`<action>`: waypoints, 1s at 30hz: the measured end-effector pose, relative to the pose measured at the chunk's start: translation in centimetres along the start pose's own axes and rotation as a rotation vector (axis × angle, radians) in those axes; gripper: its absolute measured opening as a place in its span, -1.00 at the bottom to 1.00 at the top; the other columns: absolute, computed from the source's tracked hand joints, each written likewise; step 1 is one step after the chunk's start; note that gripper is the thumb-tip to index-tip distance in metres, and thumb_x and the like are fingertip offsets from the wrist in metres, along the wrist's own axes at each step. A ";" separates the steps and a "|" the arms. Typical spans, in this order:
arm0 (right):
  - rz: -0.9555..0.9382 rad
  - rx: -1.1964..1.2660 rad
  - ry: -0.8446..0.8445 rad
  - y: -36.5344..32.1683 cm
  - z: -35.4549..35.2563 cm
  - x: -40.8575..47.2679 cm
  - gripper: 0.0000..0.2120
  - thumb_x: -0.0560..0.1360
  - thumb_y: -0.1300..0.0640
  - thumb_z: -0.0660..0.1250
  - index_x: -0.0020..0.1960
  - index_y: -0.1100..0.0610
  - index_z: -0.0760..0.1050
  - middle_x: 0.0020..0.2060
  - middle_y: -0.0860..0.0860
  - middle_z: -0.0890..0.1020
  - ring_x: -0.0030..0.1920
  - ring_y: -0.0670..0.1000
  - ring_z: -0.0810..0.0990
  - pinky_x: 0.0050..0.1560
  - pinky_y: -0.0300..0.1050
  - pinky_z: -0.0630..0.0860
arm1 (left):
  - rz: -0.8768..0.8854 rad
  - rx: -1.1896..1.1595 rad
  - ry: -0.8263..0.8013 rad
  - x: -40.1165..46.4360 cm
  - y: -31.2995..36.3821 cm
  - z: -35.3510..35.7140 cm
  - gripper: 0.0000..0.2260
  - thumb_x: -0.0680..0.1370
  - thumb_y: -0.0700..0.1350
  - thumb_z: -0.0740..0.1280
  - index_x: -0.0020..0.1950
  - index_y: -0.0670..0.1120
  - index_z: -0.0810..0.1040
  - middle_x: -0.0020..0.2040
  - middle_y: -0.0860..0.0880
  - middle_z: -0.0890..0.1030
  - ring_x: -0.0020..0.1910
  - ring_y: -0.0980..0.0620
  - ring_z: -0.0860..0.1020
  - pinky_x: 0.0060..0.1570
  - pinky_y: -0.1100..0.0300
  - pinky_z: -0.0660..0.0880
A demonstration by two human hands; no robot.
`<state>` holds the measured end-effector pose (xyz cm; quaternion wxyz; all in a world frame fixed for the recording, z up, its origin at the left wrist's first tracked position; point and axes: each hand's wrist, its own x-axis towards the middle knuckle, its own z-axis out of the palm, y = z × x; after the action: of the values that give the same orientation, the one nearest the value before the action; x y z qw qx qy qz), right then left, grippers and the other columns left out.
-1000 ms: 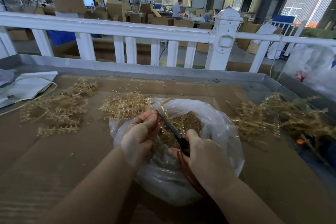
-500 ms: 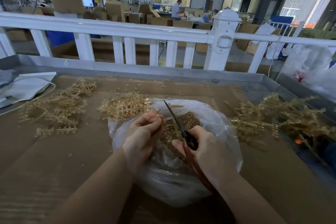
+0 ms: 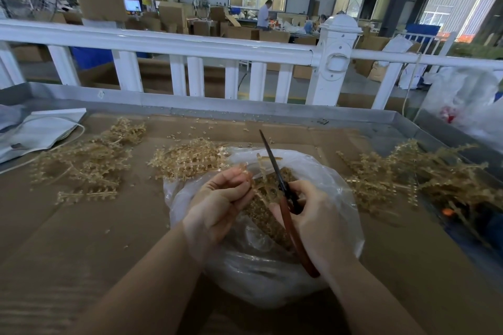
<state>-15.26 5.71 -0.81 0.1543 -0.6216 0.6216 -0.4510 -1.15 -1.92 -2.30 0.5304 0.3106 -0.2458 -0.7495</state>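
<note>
My left hand (image 3: 220, 200) pinches a little tan plastic sprig (image 3: 261, 168) right over the open clear plastic bag (image 3: 334, 185). That way the cut bits fall in with the others. My right hand (image 3: 315, 223) grips the long scissors with red-brown handles (image 3: 275, 168). The blades look pressed together and point away from me. More tan sprigs (image 3: 408, 177) lie on the brown cardboard (image 3: 81, 239) to my right, easy to grab.

Cardboard-lined table (image 3: 81, 239) bears a plastic bag (image 3: 258, 280), golden sprig heaps (image 3: 81, 163), white sheets (image 3: 46, 130).
</note>
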 end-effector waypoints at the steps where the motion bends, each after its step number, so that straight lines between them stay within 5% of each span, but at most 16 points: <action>1: -0.002 0.023 0.011 0.0 0.0 0.1 -0.73 0.44 0.12 0.47 -0.12 -0.15 0.40 -0.31 -0.27 0.52 -0.24 -0.44 0.51 -0.31 -0.55 0.37 | -0.009 -0.007 -0.005 0.0 0.0 0.0 -0.74 0.45 -0.51 0.20 -0.10 -0.22 0.57 -0.14 -0.16 0.61 -0.13 -0.04 0.62 -0.26 0.19 0.63; 5: 0.013 0.063 0.023 0.2 0.1 0.3 -0.66 0.43 0.21 0.47 -0.15 -0.17 0.40 -0.28 -0.19 0.58 -0.25 -0.22 0.59 -0.29 -0.48 0.42 | -0.026 -0.008 -0.006 -0.1 -0.2 -0.1 -0.70 0.48 -0.53 0.13 -0.12 -0.24 0.59 -0.18 -0.16 0.63 -0.17 -0.04 0.64 -0.27 0.18 0.63; 10: 0.005 0.059 0.048 0.4 0.3 0.2 -0.62 0.42 0.26 0.46 -0.19 -0.18 0.38 -0.30 -0.21 0.56 -0.25 -0.30 0.56 -0.28 -0.49 0.42 | -0.065 -0.011 -0.028 -0.1 -0.3 -0.3 -0.66 0.46 -0.55 0.10 0.05 -0.29 0.55 0.08 -0.25 0.58 0.06 -0.12 0.58 -0.12 0.14 0.62; 13: -0.011 0.055 0.064 0.5 0.4 0.2 -0.63 0.42 0.28 0.46 -0.14 -0.16 0.40 -0.31 -0.19 0.56 -0.26 -0.21 0.58 -0.26 -0.48 0.43 | -0.058 0.008 -0.043 -0.4 -0.2 -0.3 -0.68 0.34 -0.47 0.27 0.06 -0.29 0.55 0.01 -0.21 0.62 -0.07 -0.06 0.63 -0.17 0.19 0.62; 16: -0.050 0.009 0.090 0.6 0.6 0.0 -0.66 0.40 0.26 0.48 -0.09 -0.13 0.44 -0.31 -0.24 0.53 -0.23 -0.30 0.56 -0.23 -0.51 0.41 | -0.016 0.058 -0.020 -0.8 -0.3 -0.1 -0.83 0.32 -0.44 0.33 -0.19 -0.22 0.53 -0.17 -0.11 0.67 -0.24 0.05 0.67 -0.29 0.26 0.61; 19: -0.059 -0.017 0.081 0.9 0.9 -0.2 -0.73 0.40 0.22 0.49 -0.03 -0.05 0.51 -0.27 -0.26 0.54 -0.21 -0.33 0.55 -0.21 -0.52 0.42 | 0.032 0.067 0.027 -0.6 -0.7 -0.1 -0.77 0.46 -0.46 0.24 -0.30 -0.18 0.43 -0.22 -0.07 0.64 -0.18 0.05 0.63 -0.31 0.25 0.60; 26: -0.060 -0.051 0.077 1.0 0.8 -0.5 -0.77 0.37 0.02 0.52 -0.04 -0.04 0.53 -0.30 -0.23 0.58 -0.21 -0.26 0.58 -0.22 -0.48 0.44 | 0.016 -0.008 0.062 -0.4 -0.5 -0.4 -0.87 0.55 -0.30 0.24 -0.14 -0.14 0.52 -0.27 -0.05 0.66 -0.24 0.08 0.63 -0.34 0.25 0.57; 30: 0.002 -0.023 0.063 0.8 0.2 -0.4 -0.77 0.34 -0.15 0.48 -0.16 -0.12 0.48 -0.33 -0.23 0.56 -0.14 -0.40 0.51 -0.24 -0.54 0.39 | 0.011 -0.122 0.050 -0.4 -0.4 -0.3 -0.87 0.60 -0.27 0.17 -0.10 -0.16 0.48 -0.25 -0.10 0.68 -0.28 0.01 0.67 -0.33 0.13 0.63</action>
<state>-15.49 5.87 -1.69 0.1279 -0.6081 0.6321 -0.4628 -1.16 -1.46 -2.70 0.5585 0.2952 -0.1881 -0.7521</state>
